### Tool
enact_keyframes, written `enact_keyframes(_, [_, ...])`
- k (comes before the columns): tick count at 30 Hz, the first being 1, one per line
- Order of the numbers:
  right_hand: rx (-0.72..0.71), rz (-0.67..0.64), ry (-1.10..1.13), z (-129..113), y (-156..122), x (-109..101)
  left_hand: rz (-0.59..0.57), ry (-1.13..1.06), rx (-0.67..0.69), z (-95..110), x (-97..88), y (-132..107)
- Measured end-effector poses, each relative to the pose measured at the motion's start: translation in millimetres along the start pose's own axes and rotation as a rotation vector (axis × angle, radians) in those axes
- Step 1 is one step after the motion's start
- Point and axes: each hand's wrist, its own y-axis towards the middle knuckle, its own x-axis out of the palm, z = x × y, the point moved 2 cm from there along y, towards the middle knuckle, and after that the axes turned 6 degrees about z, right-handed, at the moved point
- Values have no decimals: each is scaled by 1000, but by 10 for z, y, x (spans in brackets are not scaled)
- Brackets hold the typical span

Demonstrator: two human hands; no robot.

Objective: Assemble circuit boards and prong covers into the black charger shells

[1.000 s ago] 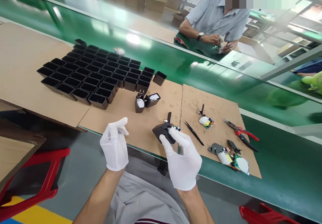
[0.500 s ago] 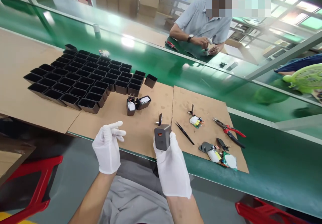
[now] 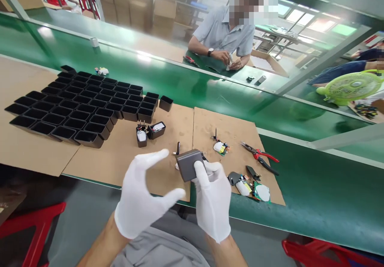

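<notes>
In my gloved right hand (image 3: 213,197) is a dark grey charger housing (image 3: 189,165), gripped with the thumb across its side above the table's front edge. My left hand (image 3: 141,197), also in a white glove, is open to the left of the housing. Its thumb and fingers are spread wide toward it without touching. Behind the housing stands a small black part with a metal pin (image 3: 178,148), partly covered. Two housings with white-wrapped electronics inside, one upright (image 3: 141,137) and one tilted (image 3: 157,129), are farther back on the cardboard.
Rows of open black housings (image 3: 75,109) fill the left side. To the right lie red-and-black pliers (image 3: 260,157), a circuit assembly (image 3: 221,148) and more loose boards (image 3: 262,192). Across the bench a co-worker (image 3: 223,39) handles a small part. A green fan (image 3: 354,85) stands at right.
My left hand has opened wide and moved right toward the housing. My right hand has turned the housing, so its orange-marked port face no longer shows. The camera view has shifted right.
</notes>
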Motion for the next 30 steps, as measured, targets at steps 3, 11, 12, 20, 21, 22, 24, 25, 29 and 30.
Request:
enact_keyframes(3, [-7, 55, -13, -105, 320, -40, -122, 268, 200, 226, 359, 348])
enact_keyframes(11, [-68, -81, -147, -191, 1703, -103, -339, 392, 237, 67, 1376, 1310])
enact_keyframes(12, [-53, -89, -158, -166, 1877, -126, -370, 383, 235, 32, 1477, 1401])
enact_keyframes(20, [214, -322, -259, 149, 3025, -290, -641, 359, 61, -296, 2499, 2082])
enact_keyframes(21, [213, -309, -273, 177, 3138, -322, -664, 355, 33, -349, 2651, 2172])
enact_keyframes(22, [203, -285, -284, 198, 3240, -363, -673, 349, 2, -404, 2796, 2261])
enact_keyframes(24, [174, -229, -290, 213, 3399, -490, -658, 341, -67, -514, 3049, 2420])
enact_keyframes(25, [156, -204, -286, 201, 3450, -578, -641, 337, -104, -566, 3149, 2484])
enact_keyframes(29, [73, -164, -263, -40, 3412, -1077, -557, 304, -246, -680, 3333, 2618])
enact_keyframes(30, [46, -156, -266, -150, 3340, -1223, -530, 289, -272, -666, 3315, 2633])
